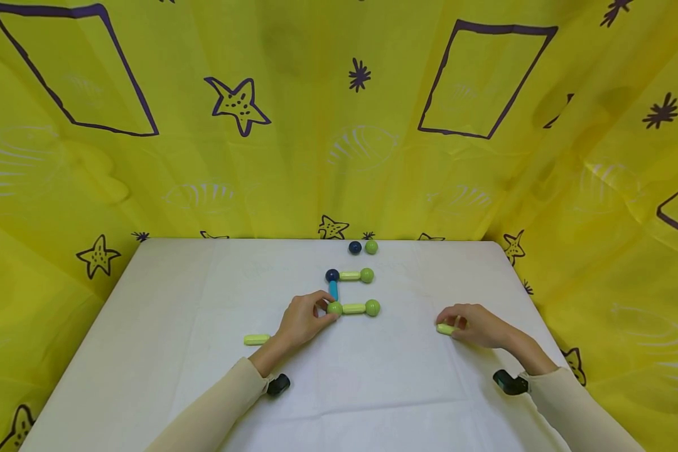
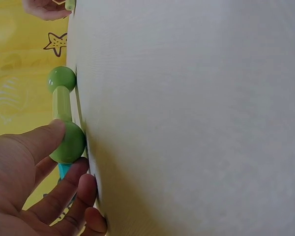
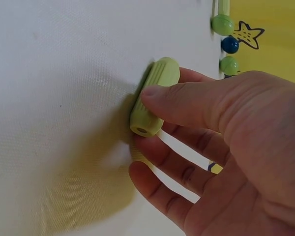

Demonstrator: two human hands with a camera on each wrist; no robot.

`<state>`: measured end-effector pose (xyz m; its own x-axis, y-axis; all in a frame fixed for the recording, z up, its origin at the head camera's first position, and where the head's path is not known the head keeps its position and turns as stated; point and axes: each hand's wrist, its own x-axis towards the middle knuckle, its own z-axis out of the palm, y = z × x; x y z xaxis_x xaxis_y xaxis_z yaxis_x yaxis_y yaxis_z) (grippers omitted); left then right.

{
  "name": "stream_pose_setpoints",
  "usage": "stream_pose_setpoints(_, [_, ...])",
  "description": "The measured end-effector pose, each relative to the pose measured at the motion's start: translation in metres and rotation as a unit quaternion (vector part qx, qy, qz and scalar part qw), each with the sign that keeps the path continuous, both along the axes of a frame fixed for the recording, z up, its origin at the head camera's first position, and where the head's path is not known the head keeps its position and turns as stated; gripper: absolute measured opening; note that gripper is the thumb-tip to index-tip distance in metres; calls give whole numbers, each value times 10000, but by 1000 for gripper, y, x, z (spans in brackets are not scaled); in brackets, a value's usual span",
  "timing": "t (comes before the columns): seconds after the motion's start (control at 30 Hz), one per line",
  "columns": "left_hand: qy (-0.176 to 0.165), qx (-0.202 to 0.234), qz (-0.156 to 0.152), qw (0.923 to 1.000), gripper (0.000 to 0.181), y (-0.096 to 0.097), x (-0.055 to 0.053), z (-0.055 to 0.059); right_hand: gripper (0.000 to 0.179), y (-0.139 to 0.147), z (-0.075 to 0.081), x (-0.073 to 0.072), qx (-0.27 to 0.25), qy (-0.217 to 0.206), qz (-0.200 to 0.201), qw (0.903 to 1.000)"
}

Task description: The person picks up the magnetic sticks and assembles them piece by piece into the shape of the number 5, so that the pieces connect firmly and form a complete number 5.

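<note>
My left hand (image 1: 305, 320) pinches a green ball (image 2: 71, 145) at the near left corner of a joined shape on the table. From that ball a light green rod (image 1: 354, 309) runs right to another green ball (image 1: 373, 307). A blue rod (image 1: 333, 290) leads back to a dark blue ball (image 1: 332, 275), which a second light green rod (image 1: 349, 276) links to a green ball (image 1: 366, 275). Off to the right, my right hand (image 1: 477, 324) holds a ridged light green rod (image 3: 155, 98) between thumb and fingers, close over the white surface.
Behind the shape, a loose dark blue ball (image 1: 355, 247) and a green ball (image 1: 371, 247) sit near the back edge. A light green rod (image 1: 256, 339) lies left of my left wrist. A yellow patterned curtain (image 1: 294, 169) surrounds the white table (image 1: 395, 376) at the back and sides.
</note>
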<state>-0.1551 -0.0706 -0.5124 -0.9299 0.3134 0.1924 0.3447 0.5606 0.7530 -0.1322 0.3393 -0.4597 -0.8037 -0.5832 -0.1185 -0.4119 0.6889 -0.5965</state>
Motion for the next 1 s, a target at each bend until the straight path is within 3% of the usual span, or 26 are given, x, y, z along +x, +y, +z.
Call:
stream_pose_setpoints(0.53, [27,7,-66,10000,24,0,0,1,28,-7,18,0,109,209,-65,9997])
stream_pose_setpoints(1.0, [11,-45,-62,10000,24,0,0,1,26,-13,25,-5,-521,401,-183,9977])
